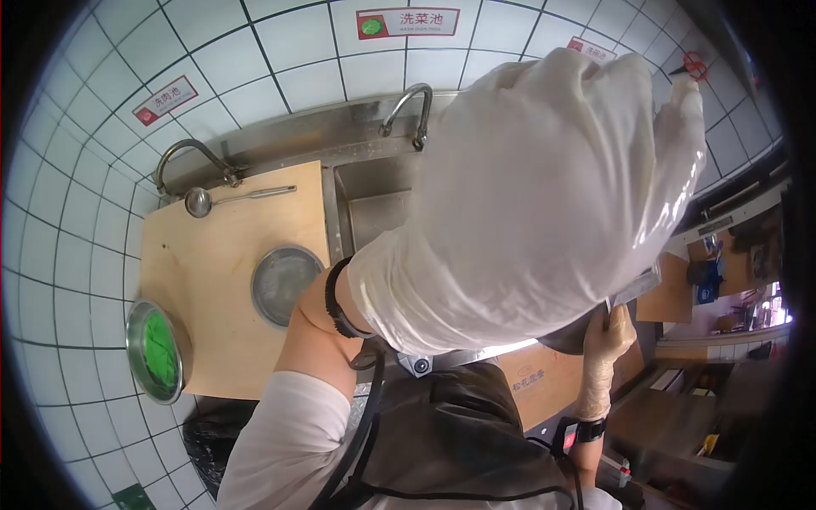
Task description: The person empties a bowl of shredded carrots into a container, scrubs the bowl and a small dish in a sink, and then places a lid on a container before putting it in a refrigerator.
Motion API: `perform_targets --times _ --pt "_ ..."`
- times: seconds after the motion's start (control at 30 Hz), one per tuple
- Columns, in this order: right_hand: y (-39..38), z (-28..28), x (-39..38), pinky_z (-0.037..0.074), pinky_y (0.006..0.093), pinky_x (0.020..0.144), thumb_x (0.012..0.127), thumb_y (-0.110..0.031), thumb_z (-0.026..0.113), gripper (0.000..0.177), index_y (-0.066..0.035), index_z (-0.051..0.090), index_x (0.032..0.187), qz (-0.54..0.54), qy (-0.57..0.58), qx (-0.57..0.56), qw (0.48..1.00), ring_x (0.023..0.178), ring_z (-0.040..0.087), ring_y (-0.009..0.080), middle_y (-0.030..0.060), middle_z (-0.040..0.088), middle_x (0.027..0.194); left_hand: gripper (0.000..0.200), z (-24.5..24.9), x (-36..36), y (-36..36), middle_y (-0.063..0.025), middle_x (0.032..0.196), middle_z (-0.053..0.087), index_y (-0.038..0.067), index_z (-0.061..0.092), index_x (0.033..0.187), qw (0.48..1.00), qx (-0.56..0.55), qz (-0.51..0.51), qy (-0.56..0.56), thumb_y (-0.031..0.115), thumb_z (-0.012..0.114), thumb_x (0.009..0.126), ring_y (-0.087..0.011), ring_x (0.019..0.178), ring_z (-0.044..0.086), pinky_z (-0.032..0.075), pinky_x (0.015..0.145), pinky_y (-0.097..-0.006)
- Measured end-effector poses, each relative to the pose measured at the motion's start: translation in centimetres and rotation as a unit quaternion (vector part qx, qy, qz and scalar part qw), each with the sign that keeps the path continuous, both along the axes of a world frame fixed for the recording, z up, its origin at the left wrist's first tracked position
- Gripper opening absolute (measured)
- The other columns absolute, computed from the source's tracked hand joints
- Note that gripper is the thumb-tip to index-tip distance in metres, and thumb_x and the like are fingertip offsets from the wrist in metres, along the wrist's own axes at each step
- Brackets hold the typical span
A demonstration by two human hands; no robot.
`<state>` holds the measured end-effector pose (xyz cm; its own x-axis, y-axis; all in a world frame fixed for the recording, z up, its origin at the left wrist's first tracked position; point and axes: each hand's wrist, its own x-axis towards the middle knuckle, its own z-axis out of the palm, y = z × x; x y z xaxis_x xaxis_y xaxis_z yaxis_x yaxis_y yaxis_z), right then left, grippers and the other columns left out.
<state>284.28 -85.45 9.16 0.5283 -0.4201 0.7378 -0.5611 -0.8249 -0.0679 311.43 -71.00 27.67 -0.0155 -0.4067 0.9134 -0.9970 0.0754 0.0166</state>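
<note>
My left hand (544,195), in a loose white glove, is raised close to the camera and fills the upper middle. Its thumb (687,106) stretches up and to the right; the other fingers are bent out of sight, so whether they hold anything is hidden. A dark band (336,302) circles that wrist. Lower right, my right hand (609,334), in a thin glove, is closed around something dark, mostly covered by my left glove. A dark rounded shape (565,337) lies beside it, and a flat metal edge (637,287) shows just above.
A wooden board (212,314) at left carries a ladle (199,202) and a round metal pan (289,285). Beside it stands a metal bowl with green contents (160,353). Behind are a steel sink (370,208) and taps (416,115). A cardboard box (535,382) stands below right.
</note>
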Motion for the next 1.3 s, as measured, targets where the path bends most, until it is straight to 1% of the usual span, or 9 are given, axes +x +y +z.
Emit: perform_targets --times 0.27,0.37,0.47,0.63,0.73,0.8,0.9,1.0,1.3 --pt "0.6 1.0 -0.2 0.035 0.0402 0.04 0.061 0.008 0.057 0.026 -0.007 0.037 0.062 0.015 0.0 -0.049 0.999 0.045 0.046 0.0308 0.0095 0.042 0.056 0.017 -2.6 0.2 -1.2 -0.0078 0.075 0.06 0.004 0.059 0.097 0.995 -0.077 -0.053 0.035 0.013 0.062 0.082 -0.0207 0.055 0.057 0.05 0.051 -0.0342" --pt "0.0 2.1 -1.2 0.033 0.0384 0.039 0.061 0.008 0.057 0.027 -0.008 0.035 0.062 0.013 -0.001 -0.07 0.997 0.044 0.045 0.0295 0.0084 0.04 0.056 0.019 -4.6 -0.1 -0.9 -0.0063 0.092 0.069 0.007 0.066 0.1 0.993 -0.002 -0.004 0.119 0.007 0.067 0.081 -0.0227 0.074 0.065 0.051 0.065 -0.0299" --pt "0.1 5.4 -1.7 0.033 0.0354 0.039 0.062 0.008 0.059 0.028 -0.008 0.037 0.065 0.0 -0.007 -0.166 0.986 0.044 0.045 0.0283 0.0083 0.041 0.056 0.02 -7.4 0.1 -1.1 -0.0086 0.093 0.069 0.005 0.066 0.102 0.99 0.05 0.02 0.133 0.005 0.066 0.082 -0.0225 0.076 0.065 0.051 0.067 -0.03" --pt "-0.4 8.3 -4.6 0.032 0.0354 0.038 0.059 0.009 0.057 0.024 -0.008 0.04 0.064 0.051 -0.065 -0.2 0.976 0.044 0.045 0.025 0.0072 0.046 0.058 0.023 -14.1 -0.2 1.5 -0.0118 0.104 0.067 -0.002 0.062 0.113 0.907 0.037 -0.024 0.419 0.007 0.055 0.093 -0.0176 0.098 0.062 0.048 0.085 -0.0285" --pt "0.0 6.7 -6.0 0.031 0.034 0.036 0.052 0.006 0.057 0.025 -0.009 0.04 0.061 0.104 -0.041 -0.14 0.984 0.044 0.044 0.0219 0.0051 0.043 0.056 0.026 -18.3 -3.4 4.0 -0.0129 0.102 0.066 -0.002 0.061 0.115 0.86 0.072 0.044 0.504 0.009 0.048 0.095 -0.0175 0.09 0.062 0.048 0.083 -0.0301" --pt "-0.5 6.4 -5.9 0.032 0.0334 0.036 0.05 0.005 0.058 0.026 -0.01 0.039 0.059 0.107 -0.047 -0.121 0.986 0.043 0.043 0.0204 0.0037 0.041 0.055 0.024 -20.2 -6.4 5.4 -0.0106 0.095 0.068 0.0 0.063 0.112 0.861 0.129 0.089 0.484 0.008 0.051 0.093 -0.0152 0.084 0.062 0.049 0.079 -0.0292" --pt "-2.1 4.5 -6.6 0.035 0.0323 0.037 0.05 0.004 0.058 0.027 -0.011 0.037 0.059 0.089 -0.069 -0.093 0.989 0.042 0.042 0.0194 0.0031 0.037 0.054 0.018 -21.2 -10.2 6.5 -0.0133 0.093 0.069 0.005 0.066 0.103 0.922 0.181 0.074 0.333 0.008 0.061 0.086 -0.027 0.082 0.066 0.052 0.074 -0.0345" --pt "-2.5 4.2 -7.3 0.035 0.0315 0.037 0.05 0.003 0.057 0.026 -0.011 0.037 0.059 0.096 -0.09 -0.112 0.985 0.042 0.041 0.0194 0.0034 0.034 0.053 0.016 -19.3 -11.9 7.1 -0.0129 0.093 0.068 0.006 0.066 0.1 0.941 0.232 0.062 0.239 0.009 0.062 0.085 -0.0296 0.082 0.065 0.052 0.073 -0.0371" --pt "-2.8 4.4 -7.2 0.034 0.0317 0.036 0.051 0.0 0.059 0.026 -0.011 0.036 0.057 0.145 -0.102 -0.13 0.976 0.041 0.041 0.0188 0.0029 0.033 0.052 0.02 -17.6 -13.8 12.3 -0.0122 0.089 0.068 0.006 0.065 0.101 0.936 0.263 0.096 0.212 0.005 0.064 0.081 -0.0298 0.078 0.064 0.052 0.07 -0.0384"
